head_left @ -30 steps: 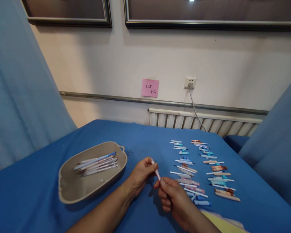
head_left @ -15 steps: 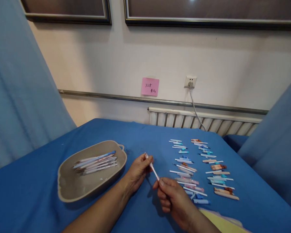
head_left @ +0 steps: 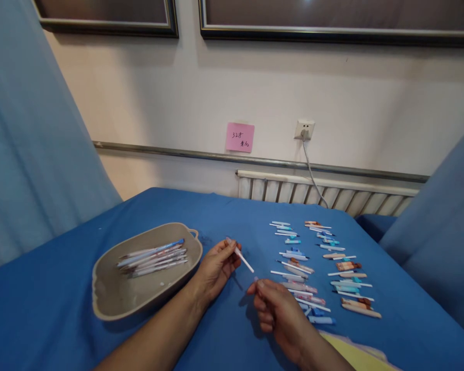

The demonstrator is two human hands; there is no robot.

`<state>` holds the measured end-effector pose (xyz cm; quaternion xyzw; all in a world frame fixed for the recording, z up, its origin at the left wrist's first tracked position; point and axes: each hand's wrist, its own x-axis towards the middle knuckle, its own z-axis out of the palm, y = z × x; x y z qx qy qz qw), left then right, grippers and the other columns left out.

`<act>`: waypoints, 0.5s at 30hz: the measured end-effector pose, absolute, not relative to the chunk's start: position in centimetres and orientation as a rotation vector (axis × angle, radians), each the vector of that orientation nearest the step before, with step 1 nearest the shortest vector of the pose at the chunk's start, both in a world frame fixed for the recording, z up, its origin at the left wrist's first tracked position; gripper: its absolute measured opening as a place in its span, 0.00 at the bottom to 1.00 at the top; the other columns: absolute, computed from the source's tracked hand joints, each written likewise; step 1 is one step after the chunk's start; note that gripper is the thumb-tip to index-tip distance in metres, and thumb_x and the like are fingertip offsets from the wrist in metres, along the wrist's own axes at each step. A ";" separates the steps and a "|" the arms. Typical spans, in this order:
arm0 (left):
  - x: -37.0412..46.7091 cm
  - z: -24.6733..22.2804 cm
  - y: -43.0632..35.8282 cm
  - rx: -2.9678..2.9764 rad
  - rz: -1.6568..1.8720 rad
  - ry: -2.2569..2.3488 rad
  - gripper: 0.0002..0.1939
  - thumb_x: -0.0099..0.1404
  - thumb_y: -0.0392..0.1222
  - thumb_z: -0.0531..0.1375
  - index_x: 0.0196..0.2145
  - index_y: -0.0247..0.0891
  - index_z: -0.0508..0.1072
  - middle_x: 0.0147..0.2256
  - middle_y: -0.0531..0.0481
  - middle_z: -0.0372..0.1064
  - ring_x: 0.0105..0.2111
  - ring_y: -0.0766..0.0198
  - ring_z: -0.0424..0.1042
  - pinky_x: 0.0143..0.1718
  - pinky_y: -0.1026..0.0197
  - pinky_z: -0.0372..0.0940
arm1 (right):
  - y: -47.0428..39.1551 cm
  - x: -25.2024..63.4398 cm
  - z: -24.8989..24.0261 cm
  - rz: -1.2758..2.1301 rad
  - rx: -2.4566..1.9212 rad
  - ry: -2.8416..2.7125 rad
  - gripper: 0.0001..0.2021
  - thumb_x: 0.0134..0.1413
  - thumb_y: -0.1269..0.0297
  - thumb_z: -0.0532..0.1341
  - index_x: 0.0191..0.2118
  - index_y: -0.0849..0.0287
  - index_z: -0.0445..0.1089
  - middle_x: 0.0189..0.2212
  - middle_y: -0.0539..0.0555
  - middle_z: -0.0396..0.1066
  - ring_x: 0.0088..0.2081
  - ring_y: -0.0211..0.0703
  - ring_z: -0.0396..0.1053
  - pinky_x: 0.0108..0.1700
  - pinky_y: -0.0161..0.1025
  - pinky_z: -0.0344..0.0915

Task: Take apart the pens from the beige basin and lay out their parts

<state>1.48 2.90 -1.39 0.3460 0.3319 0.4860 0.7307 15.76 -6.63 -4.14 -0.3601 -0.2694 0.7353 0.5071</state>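
Note:
My left hand (head_left: pixel 219 265) is closed around a pale pen (head_left: pixel 229 240), and a slim white tube (head_left: pixel 245 260) sticks out of it down to the right. Just below the tube's free end, my right hand (head_left: pixel 276 309) pinches a small pale piece (head_left: pixel 255 279), mostly hidden by the fingers. A gap separates that piece from the tube. Right of my hands, pen parts (head_left: pixel 299 286) lie in two columns on the blue cloth: barrels, white tubes and small blue, teal, pink and brown pieces.
A grey-brown tray (head_left: pixel 112 309) with a loop handle stands at left, holding several whole pens (head_left: pixel 154 260). A yellow sheet (head_left: pixel 351 353) lies at the front right. Blue curtains (head_left: pixel 34 144) hang on both sides. Behind the table are a radiator (head_left: pixel 286 190) and a plugged-in cable (head_left: pixel 312 175).
My right hand has come away from the pen with a small piece, drawing slightly down and right. The white tube's end now shows bare. My left hand has shifted slightly left.

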 end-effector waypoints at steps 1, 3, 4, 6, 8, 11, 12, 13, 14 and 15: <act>1.5 -1.4 2.8 0.777 1.059 0.729 0.08 0.55 0.38 0.66 0.29 0.35 0.70 0.29 0.52 0.70 0.27 0.70 0.69 0.31 0.68 0.64 | -6.6 15.8 -4.1 1.767 -0.872 -0.616 0.20 0.46 0.47 0.64 0.32 0.62 0.68 0.17 0.42 0.53 0.16 0.26 0.44 0.18 0.29 0.37; 1.7 -1.3 2.5 0.810 1.031 0.722 0.09 0.53 0.37 0.67 0.29 0.35 0.70 0.29 0.52 0.71 0.27 0.70 0.69 0.31 0.69 0.63 | -6.4 15.8 -4.2 1.759 -0.872 -0.574 0.21 0.45 0.45 0.63 0.31 0.62 0.67 0.16 0.41 0.52 0.15 0.26 0.44 0.18 0.29 0.37; 1.8 -1.3 2.3 0.828 1.013 0.717 0.09 0.53 0.37 0.68 0.29 0.35 0.71 0.29 0.51 0.71 0.27 0.70 0.69 0.30 0.69 0.63 | -6.3 15.9 -4.2 1.756 -0.872 -0.567 0.21 0.45 0.45 0.64 0.31 0.62 0.67 0.16 0.41 0.51 0.15 0.26 0.43 0.18 0.29 0.37; 2.0 -1.3 2.1 0.851 0.982 0.709 0.09 0.52 0.37 0.68 0.29 0.34 0.71 0.30 0.50 0.72 0.27 0.69 0.69 0.30 0.69 0.63 | -6.2 15.9 -4.3 1.739 -0.883 -0.571 0.20 0.44 0.47 0.66 0.29 0.61 0.64 0.15 0.40 0.50 0.14 0.25 0.41 0.17 0.29 0.35; 2.0 -1.4 2.2 0.828 0.984 0.711 0.09 0.52 0.37 0.68 0.30 0.34 0.72 0.31 0.49 0.73 0.28 0.69 0.70 0.30 0.68 0.64 | -6.0 16.0 -4.4 1.715 -0.902 -0.572 0.19 0.42 0.50 0.67 0.27 0.60 0.62 0.14 0.39 0.48 0.14 0.25 0.39 0.17 0.29 0.34; 1.7 -1.3 2.6 0.745 1.046 0.727 0.07 0.54 0.34 0.67 0.30 0.34 0.72 0.32 0.49 0.73 0.28 0.69 0.71 0.31 0.68 0.65 | -5.9 16.1 -4.3 1.699 -0.925 -0.551 0.19 0.40 0.52 0.68 0.26 0.59 0.59 0.13 0.38 0.47 0.13 0.24 0.38 0.17 0.29 0.32; 1.5 -1.3 2.8 0.722 1.068 0.731 0.06 0.55 0.33 0.66 0.31 0.34 0.71 0.32 0.49 0.73 0.29 0.69 0.72 0.32 0.68 0.66 | -5.9 16.1 -4.2 1.692 -0.923 -0.533 0.19 0.40 0.53 0.69 0.26 0.59 0.59 0.13 0.38 0.48 0.14 0.24 0.38 0.17 0.29 0.32; 1.4 -1.3 3.0 0.703 1.088 0.735 0.05 0.56 0.33 0.65 0.31 0.34 0.71 0.32 0.48 0.73 0.29 0.68 0.72 0.32 0.68 0.67 | -5.9 16.1 -4.1 1.679 -0.920 -0.508 0.20 0.39 0.54 0.69 0.25 0.59 0.58 0.13 0.38 0.49 0.14 0.24 0.38 0.17 0.29 0.32; 1.3 -1.3 3.2 0.681 1.106 0.737 0.04 0.57 0.32 0.63 0.32 0.34 0.71 0.33 0.48 0.73 0.30 0.68 0.73 0.33 0.68 0.67 | -5.9 16.2 -4.0 1.658 -0.913 -0.479 0.20 0.38 0.55 0.69 0.25 0.58 0.57 0.13 0.38 0.49 0.14 0.24 0.38 0.17 0.29 0.32; 1.3 -1.4 3.3 0.657 1.122 0.739 0.04 0.59 0.31 0.62 0.33 0.34 0.71 0.33 0.47 0.73 0.31 0.67 0.73 0.33 0.67 0.68 | -6.0 16.2 -3.9 1.630 -0.905 -0.449 0.20 0.37 0.55 0.69 0.25 0.58 0.57 0.14 0.38 0.49 0.14 0.25 0.38 0.17 0.29 0.32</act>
